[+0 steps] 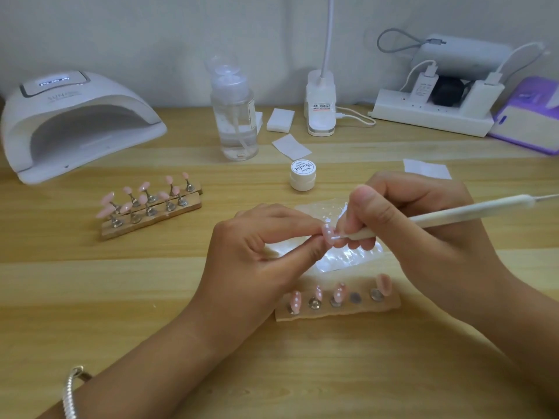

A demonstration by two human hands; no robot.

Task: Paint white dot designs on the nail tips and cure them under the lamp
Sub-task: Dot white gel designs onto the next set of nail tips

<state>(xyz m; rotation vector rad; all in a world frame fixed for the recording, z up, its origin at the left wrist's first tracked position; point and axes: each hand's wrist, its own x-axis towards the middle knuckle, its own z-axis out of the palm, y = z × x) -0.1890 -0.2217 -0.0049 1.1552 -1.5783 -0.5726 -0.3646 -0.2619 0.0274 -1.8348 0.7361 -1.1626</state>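
Observation:
My left hand pinches a pink nail tip between thumb and forefinger above a shiny palette sheet. My right hand grips a white dotting pen, whose tip touches the nail tip. A wooden holder lies near me with three dotted pink tips, one bare metal stand and one plain tip. A second wooden holder with several plain pink tips lies to the left. The white curing lamp stands at the far left. A small white gel pot sits behind my hands.
A clear pump bottle stands at the back centre, beside white wipes and a desk lamp base. A power strip with chargers and a purple box fill the back right. Another wipe lies right.

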